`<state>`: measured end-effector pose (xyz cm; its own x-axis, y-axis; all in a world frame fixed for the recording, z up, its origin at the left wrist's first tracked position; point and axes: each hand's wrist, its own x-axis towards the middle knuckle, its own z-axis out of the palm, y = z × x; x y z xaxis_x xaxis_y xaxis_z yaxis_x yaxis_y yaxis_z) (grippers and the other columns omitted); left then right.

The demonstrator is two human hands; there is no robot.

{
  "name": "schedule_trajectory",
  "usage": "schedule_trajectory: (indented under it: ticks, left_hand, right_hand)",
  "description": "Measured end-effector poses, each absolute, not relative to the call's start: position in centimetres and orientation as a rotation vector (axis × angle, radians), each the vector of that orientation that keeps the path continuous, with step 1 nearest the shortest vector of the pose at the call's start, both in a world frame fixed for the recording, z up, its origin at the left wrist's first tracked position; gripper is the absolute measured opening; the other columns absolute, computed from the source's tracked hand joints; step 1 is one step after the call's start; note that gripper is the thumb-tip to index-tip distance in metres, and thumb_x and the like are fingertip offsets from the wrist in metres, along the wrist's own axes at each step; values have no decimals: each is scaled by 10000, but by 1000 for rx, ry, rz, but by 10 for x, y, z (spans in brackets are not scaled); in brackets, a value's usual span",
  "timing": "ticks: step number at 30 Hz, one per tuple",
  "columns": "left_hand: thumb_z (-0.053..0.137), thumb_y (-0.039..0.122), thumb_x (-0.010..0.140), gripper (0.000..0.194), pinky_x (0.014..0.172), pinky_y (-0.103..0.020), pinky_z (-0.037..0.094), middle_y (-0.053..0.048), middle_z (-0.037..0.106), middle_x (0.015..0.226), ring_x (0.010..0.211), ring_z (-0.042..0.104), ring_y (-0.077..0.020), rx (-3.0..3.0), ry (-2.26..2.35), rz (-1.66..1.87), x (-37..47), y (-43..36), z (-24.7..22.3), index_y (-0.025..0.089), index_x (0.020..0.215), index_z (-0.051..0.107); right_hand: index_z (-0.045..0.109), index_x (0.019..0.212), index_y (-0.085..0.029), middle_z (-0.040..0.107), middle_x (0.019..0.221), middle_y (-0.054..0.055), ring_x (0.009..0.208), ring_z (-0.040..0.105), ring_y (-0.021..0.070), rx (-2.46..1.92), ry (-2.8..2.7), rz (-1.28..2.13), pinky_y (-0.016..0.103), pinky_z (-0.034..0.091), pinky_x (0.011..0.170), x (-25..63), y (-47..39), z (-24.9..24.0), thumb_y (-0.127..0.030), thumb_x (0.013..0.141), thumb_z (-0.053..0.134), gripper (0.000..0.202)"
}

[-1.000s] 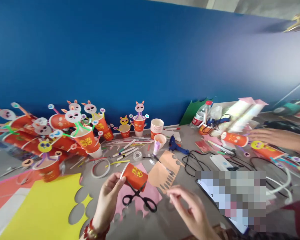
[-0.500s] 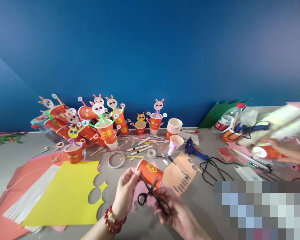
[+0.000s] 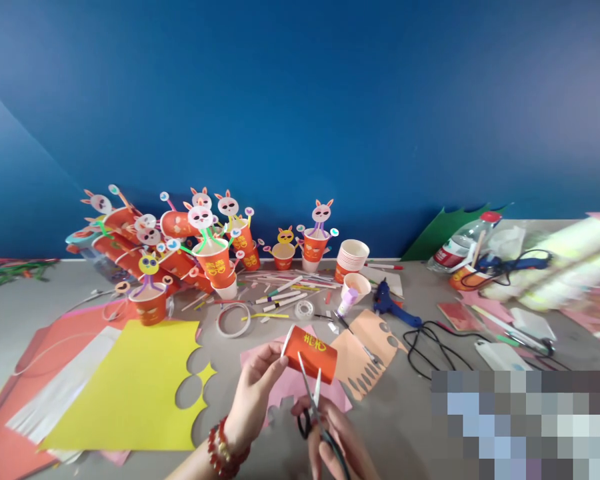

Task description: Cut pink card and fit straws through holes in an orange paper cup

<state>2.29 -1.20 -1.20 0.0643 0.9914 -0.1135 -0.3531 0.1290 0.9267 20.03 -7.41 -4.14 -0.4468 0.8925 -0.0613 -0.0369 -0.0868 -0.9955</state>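
So, the step in hand looks like lining up the blades for a cut. The orange-red paper cup with yellow lettering (image 3: 307, 353) is held tipped on its side, over the pink cut-out paper sheet (image 3: 285, 391) on the grey worktop (image 3: 405, 427). Its white rim is pinched between the thumb and fingers of the left hand (image 3: 257, 380). The fingers of the right hand (image 3: 337, 437) are wrapped round the black loop handles of the metal scissors (image 3: 314, 400), with the blades parted and aimed up at the cup's side. Whether the cup is actually touched by the tips can't be told from this angle, and no slit can be made out.

For the next move, imo, a steady rim grip is called for, with the left fingertips kept out of the blades' line. The handles should probably be squeezed gently, since thin paper walls get crushed easily if pushed from the side.
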Motion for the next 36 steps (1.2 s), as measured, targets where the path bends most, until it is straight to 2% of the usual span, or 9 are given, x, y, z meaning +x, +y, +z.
schedule_trajectory:
  ticks: [2,6,12,17,23,30,36]
  left_hand:
    - [683,364,852,205,837,-295,489,-67,734,913,870,644,-208,917,978,1235,21,-12,-9,172,920,704]
    - [687,397,840,249,844,-310,500,-86,744,950,878,661,-234,968,1031,1228,20,-11,-2,173,939,730]
    - [713,395,814,236,804,-278,507,-67,741,910,849,659,-222,1015,1089,1245,16,-11,1,188,922,742]
    - [677,377,854,207,798,-266,495,-59,730,906,863,650,-218,1089,1066,1221,15,-10,3,192,919,743]
    - [672,371,863,202,790,-264,485,-48,721,870,831,634,-199,1053,1026,1211,17,-9,4,185,910,735]
    - [671,334,878,159,769,-243,470,-24,695,813,777,607,-159,959,937,1210,17,-10,-1,178,861,697]
    - [694,302,859,139,768,-243,460,-21,672,801,780,585,-150,835,866,1219,15,-10,-1,166,851,671]
  right_hand:
    - [555,1220,-216,587,778,56,533,481,145,-915,-1528,1515,299,472,578,208,-72,-37,-616,935,441,506]
    - [610,1078,-225,632,838,83,682,564,200,-842,-1622,1349,306,455,638,214,-63,-34,-714,863,496,547]
    - [599,1083,-193,604,805,66,573,435,127,-707,-1474,1638,245,339,518,209,-58,-29,-773,835,482,641]
    - [616,1083,-168,578,833,69,623,457,134,-738,-1476,1704,254,367,562,206,-59,-21,-786,842,448,685]
    - [623,1093,-153,548,765,35,564,379,104,-692,-1550,1771,237,303,539,205,-59,-24,-803,829,450,722]
    - [640,1080,-148,569,758,43,572,391,112,-705,-1462,1794,247,310,548,204,-59,-18,-836,801,444,768]
    - [594,1029,-157,625,712,52,542,427,110,-707,-1310,1827,231,328,532,203,-60,-15,-767,801,556,653]
